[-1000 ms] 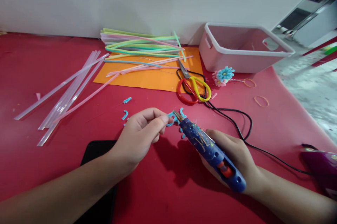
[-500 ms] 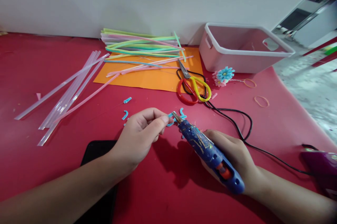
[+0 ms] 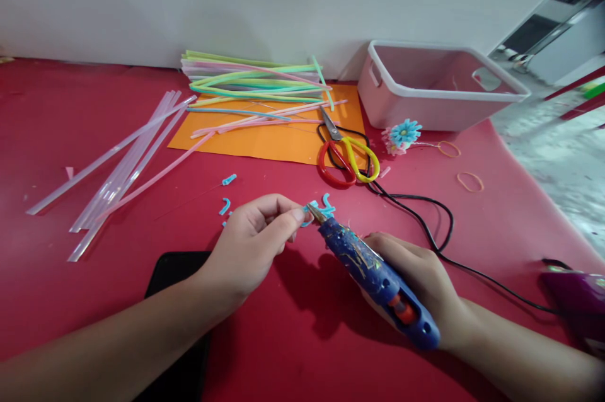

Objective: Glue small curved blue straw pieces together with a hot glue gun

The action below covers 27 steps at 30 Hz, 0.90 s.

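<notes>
My right hand (image 3: 411, 279) is wrapped round a blue hot glue gun (image 3: 363, 263), its metal nozzle pointing up and left. Pinched between the thumb and forefinger of my left hand (image 3: 262, 235) is a small light-blue pipe cleaner piece (image 3: 309, 206), partly hidden by the fingertips. The nozzle tip meets or nearly meets this piece; I cannot tell which. Just behind the nozzle lie more short blue pipe cleaner bits (image 3: 327, 202). Left of my left hand are a curved blue bit (image 3: 225, 205) and a blue piece on a thin wire (image 3: 229, 179).
Scissors (image 3: 347, 153) and pipe cleaners (image 3: 255, 84) lie on orange card (image 3: 265, 143). Clear glue sticks (image 3: 123, 169) are at left. A pink bin (image 3: 425, 103), a blue-and-pink flower (image 3: 405, 132) and a black cord (image 3: 439, 206) are at right. A black flat object (image 3: 174, 263) lies under my left forearm.
The glue gun's nozzle has shifted very slightly down and left at the blue piece. My left hand stays almost still, its pinch unchanged.
</notes>
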Available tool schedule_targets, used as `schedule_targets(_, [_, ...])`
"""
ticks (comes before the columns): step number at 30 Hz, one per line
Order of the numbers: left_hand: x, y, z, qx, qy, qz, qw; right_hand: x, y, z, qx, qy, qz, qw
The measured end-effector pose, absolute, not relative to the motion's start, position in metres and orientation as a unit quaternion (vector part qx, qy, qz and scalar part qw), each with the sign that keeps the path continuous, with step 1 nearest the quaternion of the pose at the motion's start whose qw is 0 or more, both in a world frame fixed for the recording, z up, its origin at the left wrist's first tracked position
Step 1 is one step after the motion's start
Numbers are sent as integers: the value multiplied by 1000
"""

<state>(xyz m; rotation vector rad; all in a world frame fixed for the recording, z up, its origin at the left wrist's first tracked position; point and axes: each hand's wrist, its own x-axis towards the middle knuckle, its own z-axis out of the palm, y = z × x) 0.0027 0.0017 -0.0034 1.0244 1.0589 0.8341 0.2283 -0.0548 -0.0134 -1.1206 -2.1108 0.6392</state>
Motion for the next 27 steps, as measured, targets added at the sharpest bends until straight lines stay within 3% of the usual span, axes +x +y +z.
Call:
schedule_targets(11, [1, 2, -4, 385, 451, 390, 704, 232, -61, -18, -481, -764, 244, 355])
schedule_targets(27, [3, 1, -4, 379, 419, 391, 727, 233, -62, -21, -504, -764, 230, 330])
